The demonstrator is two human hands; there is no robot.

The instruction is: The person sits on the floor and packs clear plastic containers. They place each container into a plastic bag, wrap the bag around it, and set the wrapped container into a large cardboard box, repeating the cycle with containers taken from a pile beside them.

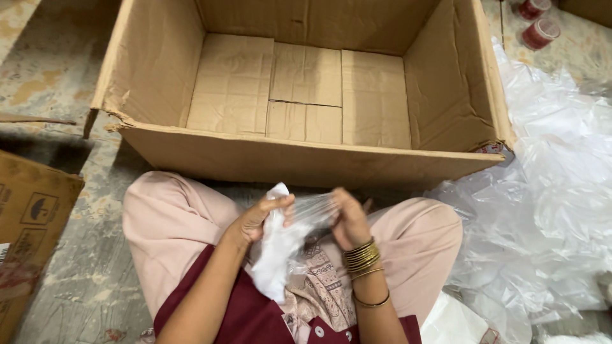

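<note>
mottled stone floor shows around an open cardboard box (306, 89) just beyond the hands. left hand (258, 220) and right hand (347, 220) both pinch a clear plastic bag (312, 209) over the lap. its white contents (274, 258) are too crumpled to identify, and loose plastic sheeting (548, 210) to the right runs out of frame.

White cloth going into a clear plastic bag, right over the lap.
The clear plastic bag (312, 210) is stretched taut between the left hand (261, 220) at nine o'clock and the right hand (349, 220) at three; the crumpled white cloth (275, 255) hangs down toward six o'clock, partly sheathed in the film.
</note>
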